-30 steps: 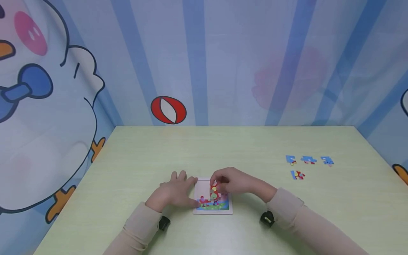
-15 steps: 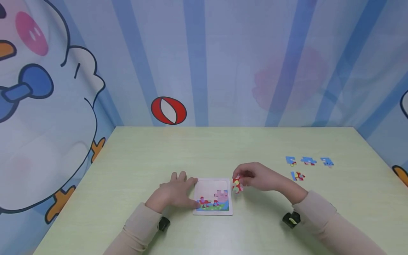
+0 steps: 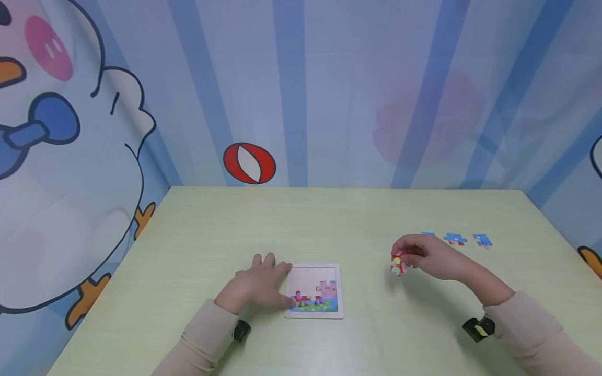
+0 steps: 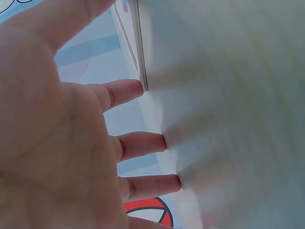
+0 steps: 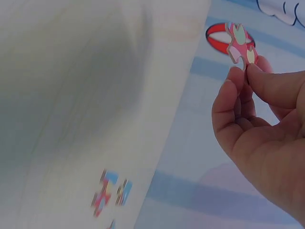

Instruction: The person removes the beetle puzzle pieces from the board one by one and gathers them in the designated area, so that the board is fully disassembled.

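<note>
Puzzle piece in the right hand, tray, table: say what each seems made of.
Piece: wood or thick card, probably, with a printed face; its cut edge looks brownish. Tray: likely thin board or wood, smooth and pale; the left wrist view shows a line along its edge, perhaps layers. Table: perhaps wood or wood-look laminate, satin; faint grain-like streaks and a soft sheen show.

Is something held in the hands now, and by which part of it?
The right hand pinches a red puzzle piece by one end; the other end is free. The left hand holds nothing; it touches the frame.
</note>
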Demonstrator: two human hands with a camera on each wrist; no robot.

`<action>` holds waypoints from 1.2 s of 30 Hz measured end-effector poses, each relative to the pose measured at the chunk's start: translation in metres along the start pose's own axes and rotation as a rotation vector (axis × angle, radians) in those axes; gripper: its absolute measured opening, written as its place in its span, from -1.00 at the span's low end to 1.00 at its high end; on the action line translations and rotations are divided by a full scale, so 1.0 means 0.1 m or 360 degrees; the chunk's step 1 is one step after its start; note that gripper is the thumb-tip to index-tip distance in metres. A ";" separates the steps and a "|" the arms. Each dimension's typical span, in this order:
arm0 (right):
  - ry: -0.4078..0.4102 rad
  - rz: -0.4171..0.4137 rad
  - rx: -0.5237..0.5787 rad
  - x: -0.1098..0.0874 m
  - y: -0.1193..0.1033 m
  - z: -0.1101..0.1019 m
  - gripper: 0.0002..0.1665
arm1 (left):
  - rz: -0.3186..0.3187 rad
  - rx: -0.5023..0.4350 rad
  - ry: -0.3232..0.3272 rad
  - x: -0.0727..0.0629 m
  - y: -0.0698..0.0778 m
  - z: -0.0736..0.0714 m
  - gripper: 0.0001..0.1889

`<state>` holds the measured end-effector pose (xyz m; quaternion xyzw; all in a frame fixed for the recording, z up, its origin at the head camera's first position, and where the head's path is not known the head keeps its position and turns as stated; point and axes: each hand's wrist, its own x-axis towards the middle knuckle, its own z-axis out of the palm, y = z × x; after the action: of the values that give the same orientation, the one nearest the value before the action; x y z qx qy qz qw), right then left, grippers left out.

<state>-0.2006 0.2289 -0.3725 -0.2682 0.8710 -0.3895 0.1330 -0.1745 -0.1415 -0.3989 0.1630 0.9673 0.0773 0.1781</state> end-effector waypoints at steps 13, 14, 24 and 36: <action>0.0140 0.0121 -0.0103 -0.27 0.32 -0.33 -0.84 | -0.0003 -0.0024 0.0002 -0.03 0.03 -0.02 -0.15; 0.0145 0.0130 -0.0112 -0.29 0.34 -0.35 -0.84 | -0.0005 -0.0022 0.0001 -0.03 0.03 -0.02 -0.15; 0.0212 0.0279 -0.0248 -0.39 0.61 -0.51 -0.78 | -0.0020 -0.0026 -0.0008 -0.02 0.02 -0.02 -0.16; 0.0205 0.0415 -0.0317 -0.46 0.82 -0.59 -0.77 | -0.0009 -0.0036 -0.0005 -0.03 0.02 -0.02 -0.16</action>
<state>-0.2192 0.3365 -0.3938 -0.1394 0.9394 -0.2971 0.0992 -0.1724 -0.1411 -0.3953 0.1584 0.9666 0.0874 0.1817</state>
